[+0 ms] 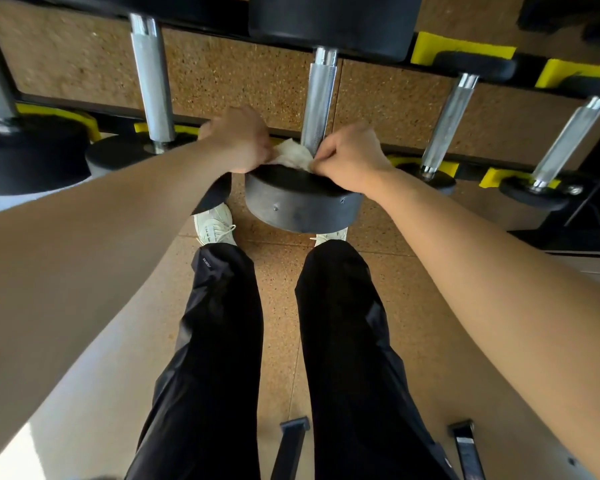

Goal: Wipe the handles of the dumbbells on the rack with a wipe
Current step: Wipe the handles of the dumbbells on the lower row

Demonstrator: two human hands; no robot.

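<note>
The wipe [293,155], a crumpled white sheet, sits just above the middle of the view, bunched against the near end of the knurled steel handle [318,98] where it meets the dumbbell's black near head [302,202]. Both hands hold it. The left hand [239,143], at the wipe's 9 o'clock, has its fingers curled onto that side, and the right hand [352,157], at 3 o'clock, pinches the opposite edge between thumb and fingertips. Holding it from both sides looks like a way to spread the sheet and wrap it round the base of the bar, so this is probably the start of a stroke along it. The handle runs away toward 12 o'clock, where a large black weight [329,22] on a higher level hangs over its far end and will likely crowd the hands there. The near head lies directly under both wrists and limits how low they can go. Other handles stand well apart: one at 10 o'clock [152,81] and two toward 2 and 3 o'clock [448,123] [568,140], their ends resting in yellow cradles [461,46]. At 6 o'clock are black trousers [222,323] and a pale shoe [213,225] on speckled cork-coloured flooring [278,271].
</note>
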